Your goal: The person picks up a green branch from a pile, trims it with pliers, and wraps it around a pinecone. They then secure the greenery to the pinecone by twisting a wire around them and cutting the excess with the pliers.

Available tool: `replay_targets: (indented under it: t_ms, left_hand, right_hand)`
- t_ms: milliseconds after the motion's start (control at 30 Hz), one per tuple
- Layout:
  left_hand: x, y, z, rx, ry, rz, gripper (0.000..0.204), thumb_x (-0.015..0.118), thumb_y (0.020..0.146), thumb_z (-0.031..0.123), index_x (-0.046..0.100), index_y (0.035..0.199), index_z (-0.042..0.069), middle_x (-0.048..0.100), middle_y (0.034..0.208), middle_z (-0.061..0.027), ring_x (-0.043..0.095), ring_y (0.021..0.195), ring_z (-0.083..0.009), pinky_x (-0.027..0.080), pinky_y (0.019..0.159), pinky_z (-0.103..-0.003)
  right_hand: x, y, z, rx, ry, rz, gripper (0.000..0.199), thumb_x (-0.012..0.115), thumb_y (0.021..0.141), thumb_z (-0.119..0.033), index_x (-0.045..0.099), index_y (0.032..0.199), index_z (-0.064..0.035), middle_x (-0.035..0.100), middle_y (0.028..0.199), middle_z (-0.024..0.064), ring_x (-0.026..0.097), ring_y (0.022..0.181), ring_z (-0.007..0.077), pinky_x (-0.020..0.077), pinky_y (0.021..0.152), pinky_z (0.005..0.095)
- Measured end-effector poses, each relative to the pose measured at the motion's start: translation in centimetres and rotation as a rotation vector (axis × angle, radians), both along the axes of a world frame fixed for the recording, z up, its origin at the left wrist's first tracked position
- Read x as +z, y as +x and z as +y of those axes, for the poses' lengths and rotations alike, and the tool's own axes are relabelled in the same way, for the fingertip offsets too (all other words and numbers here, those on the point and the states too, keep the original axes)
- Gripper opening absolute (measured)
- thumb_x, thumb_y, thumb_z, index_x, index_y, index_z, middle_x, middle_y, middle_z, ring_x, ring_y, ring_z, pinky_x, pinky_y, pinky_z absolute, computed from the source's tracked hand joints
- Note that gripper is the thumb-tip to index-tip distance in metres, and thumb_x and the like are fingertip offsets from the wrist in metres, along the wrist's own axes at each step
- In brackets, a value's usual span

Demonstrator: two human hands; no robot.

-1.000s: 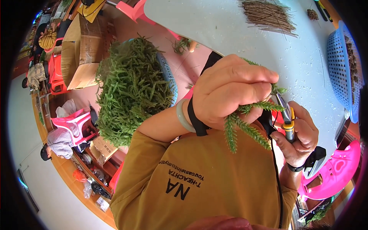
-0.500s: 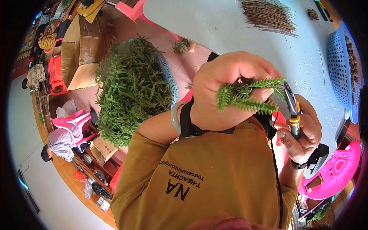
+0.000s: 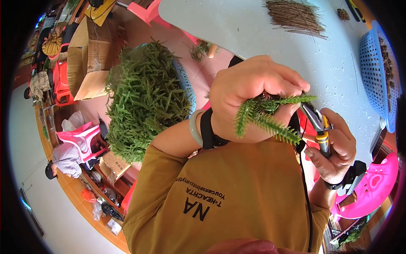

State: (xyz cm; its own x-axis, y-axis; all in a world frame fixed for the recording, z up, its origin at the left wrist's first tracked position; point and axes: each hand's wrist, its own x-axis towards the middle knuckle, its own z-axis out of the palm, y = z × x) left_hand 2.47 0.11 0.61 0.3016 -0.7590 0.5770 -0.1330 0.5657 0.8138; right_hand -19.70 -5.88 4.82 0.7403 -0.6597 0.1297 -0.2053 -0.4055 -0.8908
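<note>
Gripping bushy green needle-leaf sprigs (image 3: pixel 264 118) in left hand (image 3: pixel 249 97), fingers clamped, stems toward cutter | right hand (image 3: pixel 338 148) fingers wrapped round yellow-handled snips (image 3: pixel 319 127) | blue basket of greenery (image 3: pixel 148 97) beside

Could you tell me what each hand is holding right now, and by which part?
The left hand grips green sprigs by their cut ends; the right hand holds the snips by the handles.

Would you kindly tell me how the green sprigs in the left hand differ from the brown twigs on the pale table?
The green feathery sprigs are fresh and leafy; the brown bare twigs look dry and leafless. The sprigs are few, gripped in the left hand; the twigs lie in a loose pile on the pale table. Both are thin plant stems.
</note>
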Motion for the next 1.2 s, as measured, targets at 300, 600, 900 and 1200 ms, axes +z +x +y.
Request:
replay_targets:
  t_ms: [300,600,900,1200]
  left_hand:
    - [-0.3,-0.1,-0.1,-0.027,0.003,0.001,0.022,0.071,0.069,-0.006,0.061,0.084,0.007,0.069,0.088,-0.0074,0.060,0.065,-0.0167,0.047,0.057,-0.026]
    - [-0.4,-0.5,0.0,-0.070,0.064,0.117,0.017,0.071,0.074,-0.004,0.059,0.083,0.004,0.068,0.087,-0.0083,0.061,0.068,-0.0139,0.047,0.057,-0.025]
    - [2.6,1.2,0.5,-0.438,0.748,0.501,0.022,0.063,0.082,0.003,0.053,0.102,-0.002,0.064,0.092,-0.0255,0.057,0.060,-0.0132,0.048,0.055,-0.023]
    - [1.2,0.4,0.3,-0.802,0.723,1.158,0.040,0.065,0.081,0.013,0.049,0.115,0.000,0.063,0.097,-0.0251,0.060,0.065,-0.0198,0.050,0.056,-0.028]
  right_hand:
    - [-0.5,0.1,0.1,-0.001,-0.062,-0.035,0.029,0.081,0.060,-0.009,0.060,0.076,0.0040,0.061,0.102,0.0243,0.060,0.083,0.0284,0.0464,0.073,0.0320]
    - [-0.6,-0.2,0.2,-0.051,-0.087,0.042,0.029,0.081,0.060,-0.005,0.060,0.077,0.0040,0.062,0.102,0.0226,0.061,0.086,0.0277,0.0472,0.075,0.0326]
    - [-1.1,-0.5,-1.2,-0.015,-0.238,0.030,0.030,0.082,0.060,-0.006,0.059,0.077,0.0039,0.063,0.101,0.0209,0.061,0.084,0.0279,0.0472,0.074,0.0324]
    - [-1.9,-0.4,-1.9,0.047,-0.093,-0.038,0.029,0.082,0.061,-0.006,0.060,0.077,0.0032,0.064,0.099,0.0201,0.061,0.083,0.0255,0.0465,0.073,0.0316]
